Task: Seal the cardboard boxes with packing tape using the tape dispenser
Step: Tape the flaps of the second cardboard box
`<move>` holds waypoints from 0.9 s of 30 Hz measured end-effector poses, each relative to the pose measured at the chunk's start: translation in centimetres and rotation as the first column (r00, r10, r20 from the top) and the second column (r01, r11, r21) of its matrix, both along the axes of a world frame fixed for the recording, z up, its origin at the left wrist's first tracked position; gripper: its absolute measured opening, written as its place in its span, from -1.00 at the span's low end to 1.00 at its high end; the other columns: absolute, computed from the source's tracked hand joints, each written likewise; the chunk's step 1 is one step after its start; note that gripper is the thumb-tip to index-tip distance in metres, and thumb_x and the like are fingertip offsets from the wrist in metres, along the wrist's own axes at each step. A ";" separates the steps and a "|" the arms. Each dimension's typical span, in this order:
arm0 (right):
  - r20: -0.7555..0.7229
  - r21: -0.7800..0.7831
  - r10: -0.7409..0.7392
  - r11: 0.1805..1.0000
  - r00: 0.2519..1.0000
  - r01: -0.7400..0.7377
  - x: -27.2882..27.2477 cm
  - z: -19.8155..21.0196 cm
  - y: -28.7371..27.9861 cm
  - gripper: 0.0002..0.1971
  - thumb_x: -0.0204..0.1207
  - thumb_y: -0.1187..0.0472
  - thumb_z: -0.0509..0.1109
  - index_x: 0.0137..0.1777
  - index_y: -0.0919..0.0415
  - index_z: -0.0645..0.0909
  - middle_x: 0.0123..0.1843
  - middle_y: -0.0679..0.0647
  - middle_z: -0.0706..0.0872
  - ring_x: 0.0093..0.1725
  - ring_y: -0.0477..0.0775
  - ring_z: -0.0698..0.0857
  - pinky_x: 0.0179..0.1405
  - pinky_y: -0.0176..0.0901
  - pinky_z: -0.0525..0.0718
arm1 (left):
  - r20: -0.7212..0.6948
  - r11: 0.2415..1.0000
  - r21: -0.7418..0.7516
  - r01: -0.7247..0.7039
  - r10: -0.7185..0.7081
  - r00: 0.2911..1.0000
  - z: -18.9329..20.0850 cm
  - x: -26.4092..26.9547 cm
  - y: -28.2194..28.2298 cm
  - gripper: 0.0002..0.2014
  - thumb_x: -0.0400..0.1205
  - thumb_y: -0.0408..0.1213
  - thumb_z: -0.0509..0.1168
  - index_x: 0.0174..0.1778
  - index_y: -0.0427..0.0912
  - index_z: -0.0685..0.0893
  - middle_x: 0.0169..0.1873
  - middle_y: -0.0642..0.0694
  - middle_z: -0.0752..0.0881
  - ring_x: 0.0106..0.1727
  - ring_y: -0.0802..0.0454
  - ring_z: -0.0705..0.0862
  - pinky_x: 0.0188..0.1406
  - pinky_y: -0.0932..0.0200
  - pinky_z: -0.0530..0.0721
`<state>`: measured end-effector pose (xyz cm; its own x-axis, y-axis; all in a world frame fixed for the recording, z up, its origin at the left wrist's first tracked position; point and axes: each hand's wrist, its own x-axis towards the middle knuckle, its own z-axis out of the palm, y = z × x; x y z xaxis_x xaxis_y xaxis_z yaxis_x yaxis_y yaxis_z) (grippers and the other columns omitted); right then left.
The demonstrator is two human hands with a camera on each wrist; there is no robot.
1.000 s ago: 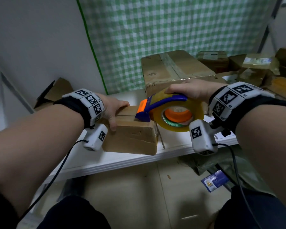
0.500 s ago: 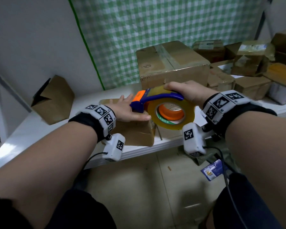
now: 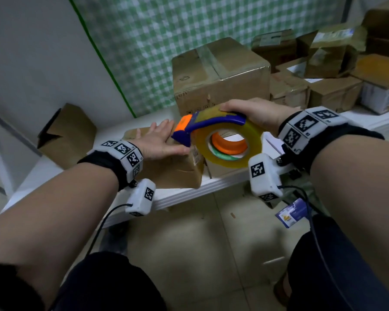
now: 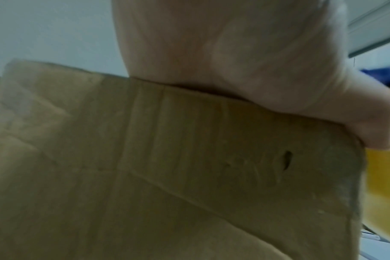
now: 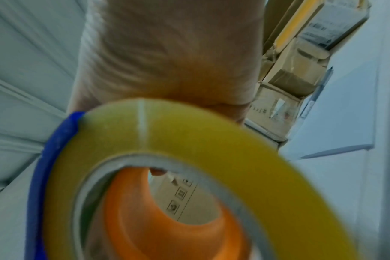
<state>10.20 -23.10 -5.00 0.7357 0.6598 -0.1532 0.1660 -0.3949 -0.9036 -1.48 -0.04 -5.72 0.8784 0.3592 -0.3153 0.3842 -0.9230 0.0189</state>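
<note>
A small cardboard box stands at the front edge of the white table. My left hand lies flat on its top with straight fingers, pressing it down; the left wrist view shows the palm on the box's upper edge. My right hand grips the blue and orange tape dispenser from above, its yellowish tape roll hanging just right of the box. The dispenser's orange nose sits by my left fingertips, over the box's right end. In the right wrist view the roll fills the frame.
A large taped carton stands behind the small box. More cartons are piled at the back right. A folded cardboard piece leans at the left by the wall. Below the table edge is tiled floor with a blue card.
My left hand has gone from gripping the box's near corner to lying flat on its top. The dispenser has stayed over the box's right end while my head moved.
</note>
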 end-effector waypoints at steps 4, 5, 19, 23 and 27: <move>-0.013 -0.056 -0.042 0.998 0.999 0.041 0.9 -0.7 -3.2 -0.33 0.11 -0.38 0.40 0.03 0.14 0.74 -0.02 0.20 0.82 0.04 0.25 0.77 0.27 0.17 0.64 | -0.039 1.000 0.027 0.008 -0.007 0.999 0.4 0.2 -0.4 0.22 0.16 0.57 0.00 0.65 0.02 -0.27 0.66 0.02 -0.26 0.67 -0.07 -0.24 0.56 -0.35 -0.23; -0.005 -0.064 -0.042 0.997 0.999 0.042 1.0 -0.9 -3.8 -0.36 0.16 -0.36 0.39 0.04 0.15 0.73 -0.01 0.21 0.81 0.04 0.25 0.77 0.26 0.16 0.64 | -0.047 1.000 0.028 0.009 -0.007 0.999 0.5 0.2 -0.5 0.25 0.12 0.59 -0.01 0.65 0.02 -0.27 0.66 0.02 -0.26 0.67 -0.07 -0.24 0.56 -0.35 -0.22; 0.062 -0.166 -0.012 0.986 0.998 0.023 -0.3 -2.2 -3.1 -0.52 0.44 -0.32 0.29 -0.16 0.12 0.69 -0.12 0.17 0.77 -0.09 0.16 0.72 0.06 -0.03 0.61 | -0.060 1.000 -0.017 -0.002 0.001 0.998 1.0 0.6 -2.8 0.08 0.31 0.23 0.12 0.66 -0.09 -0.27 0.65 -0.11 -0.30 0.66 -0.03 -0.27 0.57 -0.28 -0.26; 0.119 -0.223 0.031 0.975 0.992 -0.003 -0.2 -1.2 -2.3 -0.54 0.47 -0.34 0.27 -0.26 0.07 0.64 -0.16 0.16 0.72 -0.12 0.15 0.67 -0.02 -0.07 0.54 | -0.053 0.993 -0.113 -0.040 0.034 0.998 1.3 1.5 -3.6 0.00 0.46 0.11 0.22 0.66 -0.13 -0.24 0.64 -0.16 -0.31 0.66 -0.08 -0.29 0.59 -0.26 -0.27; 0.131 -0.227 0.037 0.974 0.991 -0.006 -0.2 -0.7 -2.7 -0.57 0.50 -0.30 0.27 -0.31 0.03 0.65 -0.09 0.23 0.72 -0.04 0.22 0.68 -0.01 -0.04 0.55 | 0.007 0.991 -0.088 -0.105 0.106 0.994 0.6 2.2 -3.9 -0.30 0.73 0.07 -0.04 0.66 -0.14 -0.21 0.64 -0.18 -0.28 0.66 -0.15 -0.26 0.61 -0.24 -0.19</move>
<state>10.04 -25.81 -5.67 0.7455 0.6354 -0.2014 0.2897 -0.5810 -0.7606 0.70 -3.97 -5.16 0.8410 0.4214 -0.3392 0.4785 -0.8720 0.1030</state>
